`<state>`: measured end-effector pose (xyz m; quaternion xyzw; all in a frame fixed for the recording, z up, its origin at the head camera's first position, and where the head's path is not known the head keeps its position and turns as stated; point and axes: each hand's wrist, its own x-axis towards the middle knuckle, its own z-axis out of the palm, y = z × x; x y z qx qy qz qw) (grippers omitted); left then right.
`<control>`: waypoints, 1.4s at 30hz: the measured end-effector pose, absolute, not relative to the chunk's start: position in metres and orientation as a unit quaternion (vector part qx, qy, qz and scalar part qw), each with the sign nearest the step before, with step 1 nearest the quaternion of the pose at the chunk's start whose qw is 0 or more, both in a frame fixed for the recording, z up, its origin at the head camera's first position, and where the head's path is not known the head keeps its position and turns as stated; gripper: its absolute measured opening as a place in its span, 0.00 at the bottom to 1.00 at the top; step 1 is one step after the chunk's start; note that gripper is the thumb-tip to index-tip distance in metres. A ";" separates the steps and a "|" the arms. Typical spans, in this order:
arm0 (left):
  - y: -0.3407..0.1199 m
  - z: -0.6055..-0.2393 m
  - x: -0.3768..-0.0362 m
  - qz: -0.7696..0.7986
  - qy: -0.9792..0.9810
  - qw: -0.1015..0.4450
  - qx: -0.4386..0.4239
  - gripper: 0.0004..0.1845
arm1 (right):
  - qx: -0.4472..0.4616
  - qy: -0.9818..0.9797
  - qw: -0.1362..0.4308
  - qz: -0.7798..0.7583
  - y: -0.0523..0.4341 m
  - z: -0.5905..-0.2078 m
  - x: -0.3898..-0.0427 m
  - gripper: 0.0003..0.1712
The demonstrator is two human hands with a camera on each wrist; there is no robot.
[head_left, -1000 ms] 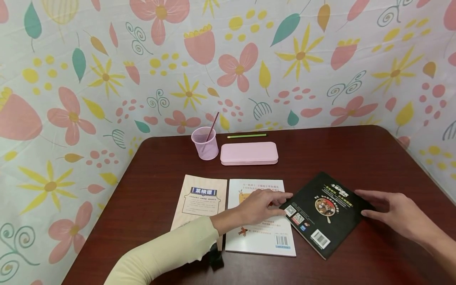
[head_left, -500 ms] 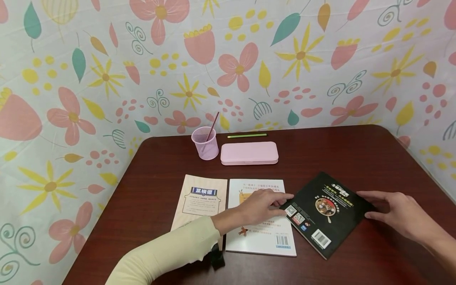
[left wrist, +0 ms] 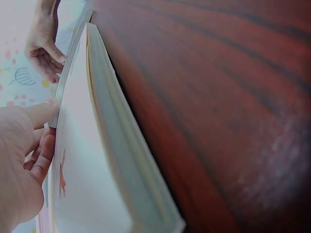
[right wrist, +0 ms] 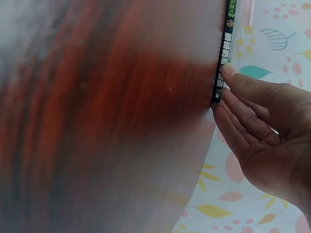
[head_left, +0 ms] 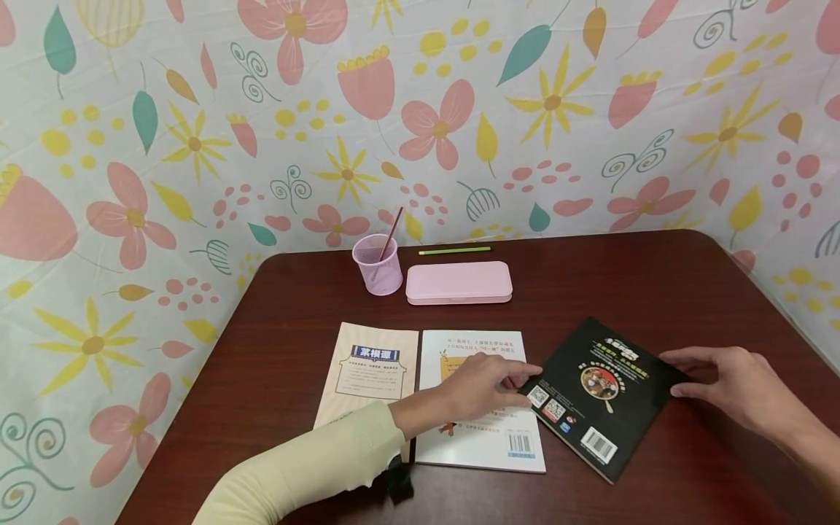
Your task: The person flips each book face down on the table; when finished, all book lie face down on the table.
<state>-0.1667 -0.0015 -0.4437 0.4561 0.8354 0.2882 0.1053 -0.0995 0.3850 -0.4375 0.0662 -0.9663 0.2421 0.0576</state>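
Note:
A black book [head_left: 600,397] lies tilted on the dark red table [head_left: 656,284], back cover up, its left corner overlapping a white book [head_left: 485,445]. My left hand [head_left: 518,380], in a cream sleeve, rests on the white book with straight fingers touching the black book's left corner. My right hand [head_left: 676,373] touches the book's right corner with straight fingers. The right wrist view shows my right hand's fingertips [right wrist: 228,73] against the black book's spine [right wrist: 225,43]. The left wrist view shows my left hand [left wrist: 29,145] beside the white book's page edge [left wrist: 116,165].
A tan book [head_left: 370,372] lies left of the white one. Near the back stand a pink mesh cup [head_left: 377,268] with a straw-like stick, a pink pencil case [head_left: 459,283] and a green pencil [head_left: 455,250]. Flowered sheeting walls in the table.
The black book has slid and turned slightly toward the table's near edge between my two hands. Both hands shifted a little with it.

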 end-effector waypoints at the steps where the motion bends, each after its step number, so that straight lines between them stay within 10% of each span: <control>1: -0.002 -0.444 -0.166 0.286 0.835 0.103 0.458 0.28 | 0.063 -0.967 0.056 0.242 0.385 -0.437 -0.100 0.29; 42: 0.010 -0.450 -0.113 0.144 0.870 -0.063 0.467 0.26 | 0.091 -0.959 0.054 0.263 0.383 -0.433 -0.144 0.15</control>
